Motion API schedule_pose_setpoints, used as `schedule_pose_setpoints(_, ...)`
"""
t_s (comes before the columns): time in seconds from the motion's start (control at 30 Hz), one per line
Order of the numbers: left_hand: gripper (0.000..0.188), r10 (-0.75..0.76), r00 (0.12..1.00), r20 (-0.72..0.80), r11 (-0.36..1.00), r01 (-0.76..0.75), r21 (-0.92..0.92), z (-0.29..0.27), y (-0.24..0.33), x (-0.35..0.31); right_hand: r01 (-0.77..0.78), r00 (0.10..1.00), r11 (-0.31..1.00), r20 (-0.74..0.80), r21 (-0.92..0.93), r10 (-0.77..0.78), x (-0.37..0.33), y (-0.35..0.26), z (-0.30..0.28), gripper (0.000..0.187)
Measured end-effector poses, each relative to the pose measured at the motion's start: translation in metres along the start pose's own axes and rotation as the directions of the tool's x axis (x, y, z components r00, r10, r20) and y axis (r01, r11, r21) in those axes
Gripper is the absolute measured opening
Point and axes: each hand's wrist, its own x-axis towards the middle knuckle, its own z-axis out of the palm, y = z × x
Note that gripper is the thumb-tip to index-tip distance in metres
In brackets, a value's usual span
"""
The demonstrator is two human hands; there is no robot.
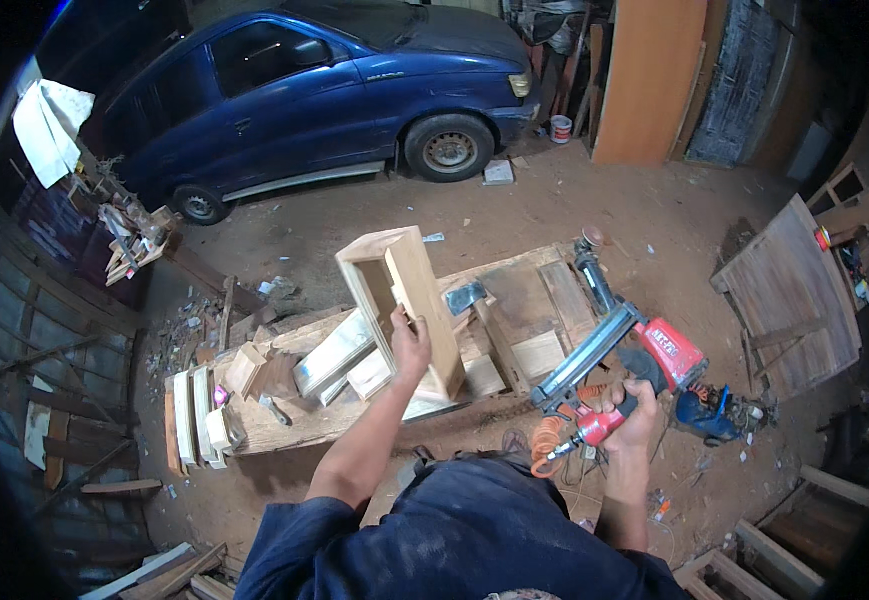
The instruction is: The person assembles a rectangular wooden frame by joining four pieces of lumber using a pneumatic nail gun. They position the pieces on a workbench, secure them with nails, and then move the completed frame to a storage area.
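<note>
Over the workbench (299, 425), my left hand (411, 345) is closed on the near edge of an open wooden box (426, 300), shaped like a drawer. The box stands tilted on its end, its hollow facing left. My right hand (622, 412) grips the handle of a red and grey nail gun (666, 352), held up to the right of the bench and apart from the box. An orange coiled air hose (548, 440) runs from the gun's handle. Behind the box lies a hammer or hatchet with a dark metal head (465, 297).
Wood offcuts (247, 368) and pale boards (192, 415) crowd the bench's left end. An angle grinder (592, 268) rests at its far right corner. A blue compressor (704, 418) sits on the ground at right. A blue car (334, 100) is parked beyond; a wooden panel (799, 290) leans right.
</note>
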Motion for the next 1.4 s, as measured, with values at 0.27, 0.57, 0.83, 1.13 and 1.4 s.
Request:
schedule_pose_setpoints(0.27, 0.040, -0.140, 0.987, 0.077, 0.990, 0.138, 0.026, -0.070, -0.029, 0.036, -0.037, 0.998, 0.971, -0.049, -0.235, 0.026, -0.008, 0.009, 0.019, 0.013)
schedule_pose_setpoints(0.57, 0.058, -0.292, 0.794, 0.534, 0.930, 0.106, 0.351, -0.090, 0.002, 0.020, -0.054, 0.998, 0.860, -0.065, -0.508, 0.024, -0.007, 0.043, 0.035, 0.019)
schedule_pose_setpoints(0.83, 0.060, -0.347, 0.543, 0.765, 0.887, -0.075, 0.455, -0.050, -0.045, -0.019, -0.176, 0.983, 0.608, -0.107, -0.774, 0.148, -0.003, 0.071, 0.026, 0.006)
schedule_pose_setpoints(1.13, 0.050, -0.191, 0.681, 0.707, 0.873, -0.212, 0.440, -0.026, -0.067, -0.050, -0.409, 0.906, 0.413, -0.307, -0.814, 0.291, 0.007, 0.090, 0.008, 0.013)
schedule_pose_setpoints(1.4, 0.032, -0.024, 0.728, 0.685, 0.953, -0.190, 0.236, 0.048, -0.036, -0.046, -0.325, 0.920, 0.264, -0.239, -0.908, 0.310, 0.047, 0.107, -0.011, 0.011)
